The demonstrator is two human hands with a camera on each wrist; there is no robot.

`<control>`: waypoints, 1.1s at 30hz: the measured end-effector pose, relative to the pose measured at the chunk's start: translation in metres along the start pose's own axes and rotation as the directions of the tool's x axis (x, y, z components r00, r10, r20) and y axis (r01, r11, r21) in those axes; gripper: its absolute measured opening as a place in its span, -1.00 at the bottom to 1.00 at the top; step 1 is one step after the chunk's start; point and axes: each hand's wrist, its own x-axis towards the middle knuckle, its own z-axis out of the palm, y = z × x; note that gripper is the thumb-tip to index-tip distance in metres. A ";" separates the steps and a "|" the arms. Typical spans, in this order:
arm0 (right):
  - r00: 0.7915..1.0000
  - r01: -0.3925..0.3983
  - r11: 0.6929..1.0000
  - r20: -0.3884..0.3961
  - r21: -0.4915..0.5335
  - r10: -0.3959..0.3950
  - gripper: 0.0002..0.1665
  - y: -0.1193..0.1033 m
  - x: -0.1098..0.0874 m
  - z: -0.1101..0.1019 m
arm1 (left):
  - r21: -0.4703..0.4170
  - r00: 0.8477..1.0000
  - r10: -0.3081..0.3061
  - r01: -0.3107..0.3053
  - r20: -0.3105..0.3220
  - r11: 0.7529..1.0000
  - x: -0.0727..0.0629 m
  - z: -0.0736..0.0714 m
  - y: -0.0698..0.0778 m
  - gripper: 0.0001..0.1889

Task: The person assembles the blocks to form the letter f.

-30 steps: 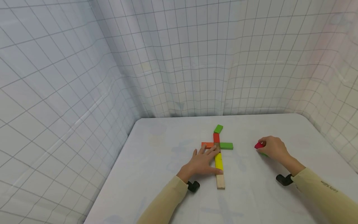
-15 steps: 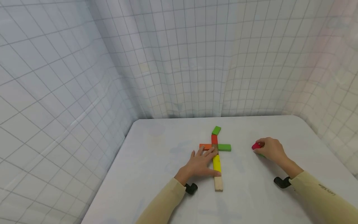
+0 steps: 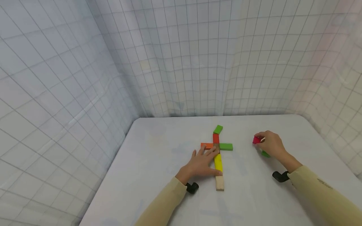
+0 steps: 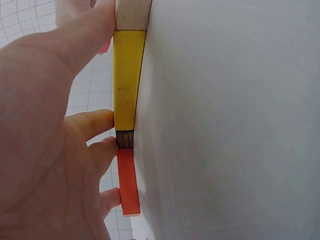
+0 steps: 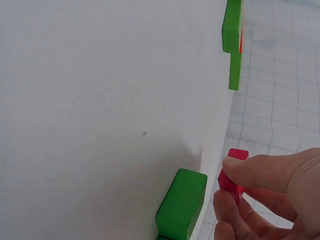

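My left hand rests with spread fingers along a row of wooden blocks. In the left wrist view its thumb lies by the plain wood block, at the end of the yellow block. Other fingertips touch near the dark brown block and the orange block. Over to the right, my right hand pinches a pink block between thumb and fingers, held above the table. A loose green block lies on the table just below that hand.
A red block continues the row at its far end, with a tilted green block beyond. Another green block sticks out rightward from the brown one. Gridded white curtains surround the white table.
My right hand has risen and shifted slightly left with the pink block, uncovering more of the green block beneath. The left hand stays on the row.
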 end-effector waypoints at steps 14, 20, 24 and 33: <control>1.000 0.008 1.000 -0.017 0.014 -0.008 -0.59 -0.011 0.029 0.018 | -0.022 1.000 -0.004 0.004 0.008 1.000 0.000 0.001 0.000 0.01; 0.999 0.037 0.999 -0.025 -0.009 -0.037 -0.60 -0.015 0.042 0.023 | -0.009 1.000 -0.010 0.011 0.010 1.000 0.000 0.000 0.001 0.01; 0.998 0.052 0.999 -0.027 0.002 -0.052 -0.60 -0.021 0.050 0.025 | -0.011 1.000 -0.009 0.009 0.010 1.000 0.000 -0.001 0.001 0.02; 0.998 0.060 0.998 -0.014 0.019 -0.059 -0.59 -0.029 0.065 0.032 | -0.012 1.000 -0.010 0.010 0.020 1.000 -0.002 -0.003 0.002 0.01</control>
